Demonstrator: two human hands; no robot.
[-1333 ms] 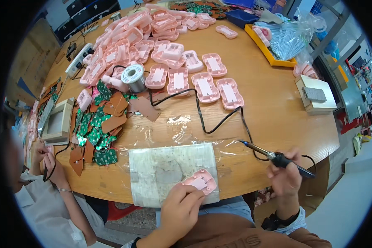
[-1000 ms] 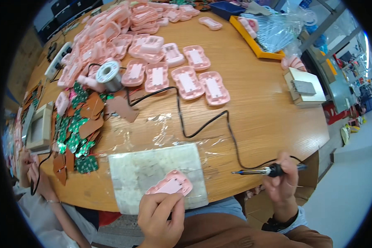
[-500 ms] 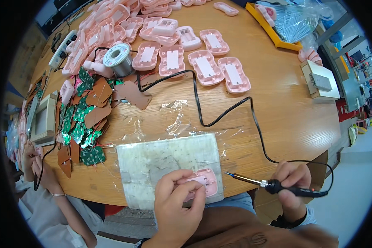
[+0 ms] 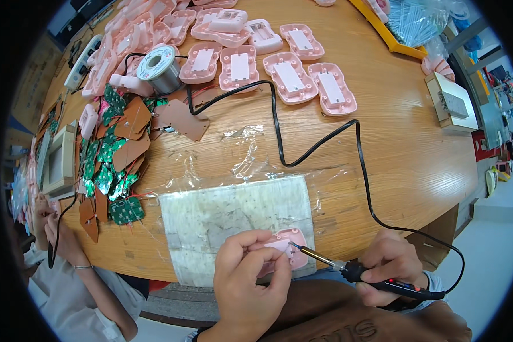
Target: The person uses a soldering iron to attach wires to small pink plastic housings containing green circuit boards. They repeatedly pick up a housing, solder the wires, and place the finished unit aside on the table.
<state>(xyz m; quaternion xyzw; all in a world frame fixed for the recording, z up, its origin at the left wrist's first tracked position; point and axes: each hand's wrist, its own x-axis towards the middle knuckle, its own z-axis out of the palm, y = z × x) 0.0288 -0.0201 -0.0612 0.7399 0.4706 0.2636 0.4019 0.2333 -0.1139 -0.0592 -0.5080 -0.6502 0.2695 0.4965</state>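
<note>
My left hand point(image 4: 251, 273) is closed around a pink plastic shell point(image 4: 296, 259), with its fingertips at the pale panel inside. The shell is over a worn whitish mat point(image 4: 194, 228) at the table's near edge; my fingers hide its left part. In my right hand point(image 4: 390, 265) is a black-handled soldering iron point(image 4: 359, 272), pointing left. Its tip appears to meet the shell next to the panel, though contact is too small to be sure of. A black cord point(image 4: 366, 188) runs from the iron's handle across the table.
Pink shells point(image 4: 290, 77) lie at the back, beside a solder wire spool point(image 4: 161, 71). Green circuit boards point(image 4: 105, 151) and brown boards point(image 4: 134, 119) are heaped on the left. A co-worker's hand point(image 4: 62, 239) is at far left. A yellow tray point(image 4: 393, 43) sits back right.
My right hand has moved left, bringing the iron's tip from beside the mat to the pink shell. My left hand keeps its hold on the shell. The view has shifted slightly.
</note>
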